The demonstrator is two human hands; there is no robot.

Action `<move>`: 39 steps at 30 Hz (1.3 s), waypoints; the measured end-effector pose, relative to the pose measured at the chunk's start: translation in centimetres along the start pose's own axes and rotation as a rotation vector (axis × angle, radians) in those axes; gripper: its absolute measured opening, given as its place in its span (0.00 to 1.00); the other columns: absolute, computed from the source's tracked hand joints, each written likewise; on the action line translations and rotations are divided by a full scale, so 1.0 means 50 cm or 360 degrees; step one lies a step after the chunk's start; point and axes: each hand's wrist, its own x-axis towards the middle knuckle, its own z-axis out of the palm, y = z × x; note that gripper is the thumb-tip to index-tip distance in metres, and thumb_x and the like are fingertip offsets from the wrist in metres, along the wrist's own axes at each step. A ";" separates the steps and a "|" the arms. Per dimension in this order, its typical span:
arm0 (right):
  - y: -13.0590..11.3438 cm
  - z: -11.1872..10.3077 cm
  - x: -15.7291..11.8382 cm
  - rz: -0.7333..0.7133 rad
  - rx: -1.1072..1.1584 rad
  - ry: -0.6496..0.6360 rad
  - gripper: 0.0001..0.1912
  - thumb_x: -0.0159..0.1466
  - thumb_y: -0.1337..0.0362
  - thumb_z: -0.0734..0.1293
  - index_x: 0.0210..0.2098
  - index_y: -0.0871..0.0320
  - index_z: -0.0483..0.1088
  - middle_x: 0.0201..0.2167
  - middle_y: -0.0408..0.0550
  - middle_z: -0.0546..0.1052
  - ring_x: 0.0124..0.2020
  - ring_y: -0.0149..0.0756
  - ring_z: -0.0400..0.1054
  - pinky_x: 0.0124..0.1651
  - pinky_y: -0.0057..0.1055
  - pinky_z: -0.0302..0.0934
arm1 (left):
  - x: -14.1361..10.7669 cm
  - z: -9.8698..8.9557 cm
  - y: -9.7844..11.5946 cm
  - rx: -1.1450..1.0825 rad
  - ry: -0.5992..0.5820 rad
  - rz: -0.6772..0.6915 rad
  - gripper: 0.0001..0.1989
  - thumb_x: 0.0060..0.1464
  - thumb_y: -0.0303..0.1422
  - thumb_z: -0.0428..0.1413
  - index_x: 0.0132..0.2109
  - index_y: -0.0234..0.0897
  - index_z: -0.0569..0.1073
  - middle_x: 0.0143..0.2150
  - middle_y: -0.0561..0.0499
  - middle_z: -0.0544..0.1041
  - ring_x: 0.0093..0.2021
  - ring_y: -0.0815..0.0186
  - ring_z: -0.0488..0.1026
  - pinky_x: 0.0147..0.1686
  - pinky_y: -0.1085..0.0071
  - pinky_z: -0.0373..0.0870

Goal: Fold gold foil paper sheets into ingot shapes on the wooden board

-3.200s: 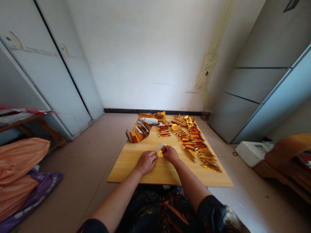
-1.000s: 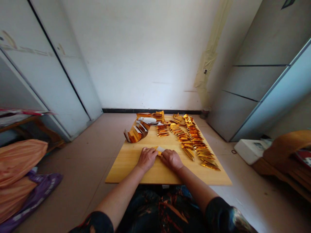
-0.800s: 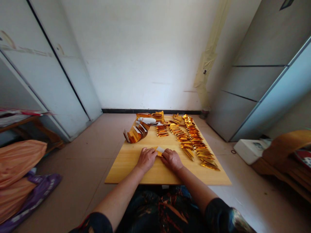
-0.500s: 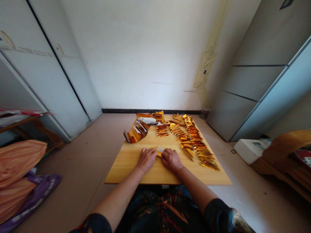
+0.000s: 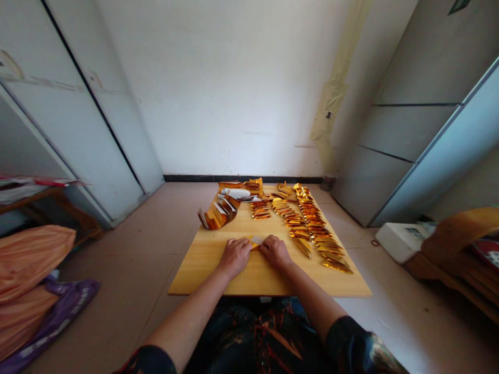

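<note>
A small, partly folded gold-and-white paper sheet lies between the two hands on the pale yellow wooden surface. The fingers of the left hand grip its left end; those of the right hand grip its right end. Folded, pointed gold foil pieces stand in rows to the right; a curved fanned stack of gold sheets rests at far left.

My feed shows a white wall at twelve o'clock, brightest low down, above a black skirting; pale cabinet doors stand at ten; yellowish tape runs down at one; a grey fridge at two; wooden furniture past three; pinkish floor tiles toward eight.
</note>
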 end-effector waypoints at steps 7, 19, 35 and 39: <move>-0.009 0.005 0.020 0.0238 -0.0058 -0.0047 0.12 0.65 0.61 0.59 0.34 0.57 0.73 0.37 0.48 0.74 0.36 0.32 0.67 0.33 0.26 0.51 | -0.003 -0.002 -0.006 -0.0003 -0.0053 0.0053 0.11 0.57 0.24 0.48 0.44 0.40 0.70 0.49 0.47 0.74 0.52 0.62 0.68 0.47 0.63 0.62; -0.027 0.001 0.022 0.0353 -0.0109 -0.0024 0.09 0.61 0.61 0.62 0.33 0.57 0.72 0.36 0.48 0.75 0.36 0.34 0.68 0.33 0.27 0.51 | -0.004 -0.015 -0.008 0.0040 -0.0126 0.0072 0.11 0.59 0.28 0.46 0.44 0.42 0.71 0.47 0.47 0.73 0.50 0.63 0.67 0.47 0.64 0.60; -0.017 0.016 0.026 0.0345 -0.0073 -0.0012 0.06 0.60 0.62 0.63 0.33 0.56 0.71 0.36 0.46 0.73 0.36 0.33 0.67 0.33 0.27 0.51 | -0.007 -0.015 -0.007 -0.0021 -0.0127 0.0090 0.15 0.59 0.26 0.45 0.49 0.44 0.69 0.46 0.48 0.73 0.49 0.63 0.68 0.47 0.64 0.61; -0.019 0.012 0.024 0.0353 -0.0045 -0.0010 0.06 0.60 0.62 0.64 0.33 0.56 0.72 0.36 0.46 0.73 0.36 0.32 0.67 0.33 0.26 0.50 | -0.009 -0.014 -0.008 0.0035 -0.0130 0.0108 0.13 0.59 0.28 0.47 0.47 0.44 0.72 0.52 0.46 0.72 0.54 0.59 0.66 0.49 0.61 0.62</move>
